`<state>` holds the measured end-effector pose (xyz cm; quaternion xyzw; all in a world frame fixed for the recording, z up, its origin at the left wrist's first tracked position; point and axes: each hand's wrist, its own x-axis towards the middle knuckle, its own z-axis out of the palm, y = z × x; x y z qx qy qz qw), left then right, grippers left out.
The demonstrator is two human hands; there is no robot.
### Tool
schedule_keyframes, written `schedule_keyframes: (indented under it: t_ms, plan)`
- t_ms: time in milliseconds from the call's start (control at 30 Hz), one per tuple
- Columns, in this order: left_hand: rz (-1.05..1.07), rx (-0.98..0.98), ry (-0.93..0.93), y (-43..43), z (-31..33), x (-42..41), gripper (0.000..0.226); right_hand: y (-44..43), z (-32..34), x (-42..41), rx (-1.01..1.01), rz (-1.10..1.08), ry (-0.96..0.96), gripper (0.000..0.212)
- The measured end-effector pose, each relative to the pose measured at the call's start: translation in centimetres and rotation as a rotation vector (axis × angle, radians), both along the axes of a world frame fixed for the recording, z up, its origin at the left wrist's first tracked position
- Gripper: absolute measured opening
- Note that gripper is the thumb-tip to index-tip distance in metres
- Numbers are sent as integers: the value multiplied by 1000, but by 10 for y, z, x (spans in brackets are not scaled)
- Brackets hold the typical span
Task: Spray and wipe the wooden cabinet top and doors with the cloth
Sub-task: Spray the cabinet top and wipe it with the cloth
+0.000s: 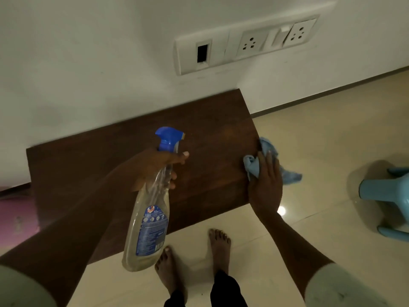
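Head view, looking down: dark brown wooden cabinet top (pixel 210 129) sits against the white wall (pixel 88 63), spanning from left to centre; its doors are out of sight below the near edge. Rigid and flat, so it takes firm wipe pressure; the finish looks smooth, so sprayed patches are probably slick. Teal plastic stool (pixel 385 191) stands on the glossy cream tile floor (pixel 332 151) at right, well apart from the cabinet. Clear plastic spray bottle with blue trigger head and blue label (pixel 150 218) hangs tilted over the near half of the top, nozzle pointing far-right. It looks mostly empty, so I'd judge it light, top-heavy and a bit squashy in the body. The neck under the trigger is the right place to hold it, and the left hand (pixel 159 165) grips it there, fingers curled round the neck, one finger stretched forward below the trigger. Right hand (pixel 265 187) lies with fingers fairly straight on the light blue soft cloth (pixel 253 165), pressing it against the cabinet top's right edge; thumb hidden. Cloth is limp and bunched, with a tail hanging off past the edge toward the right. It'll drag and fold, so a flat palm over the wad suits better than a pinch.
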<state>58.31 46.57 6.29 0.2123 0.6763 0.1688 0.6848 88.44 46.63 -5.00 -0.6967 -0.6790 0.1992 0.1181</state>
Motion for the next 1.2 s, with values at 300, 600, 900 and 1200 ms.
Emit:
schedule_keyframes:
  t_ms: [300,600,900,1200]
  plan:
    - [18,-40,-47,-33,-1,-10,54,-68,-3,-64,38,447,-62,59]
    - [79,-3,-37,-61,-1,-63,52,28,8,-102,30,2,-102,69]
    - [213,59,-92,-84,-1,-92,38,-40,9,-187,17,947,-48,68]
    - [244,28,-77,-123,-22,-141,47,92,5,-142,64,105,-193,63]
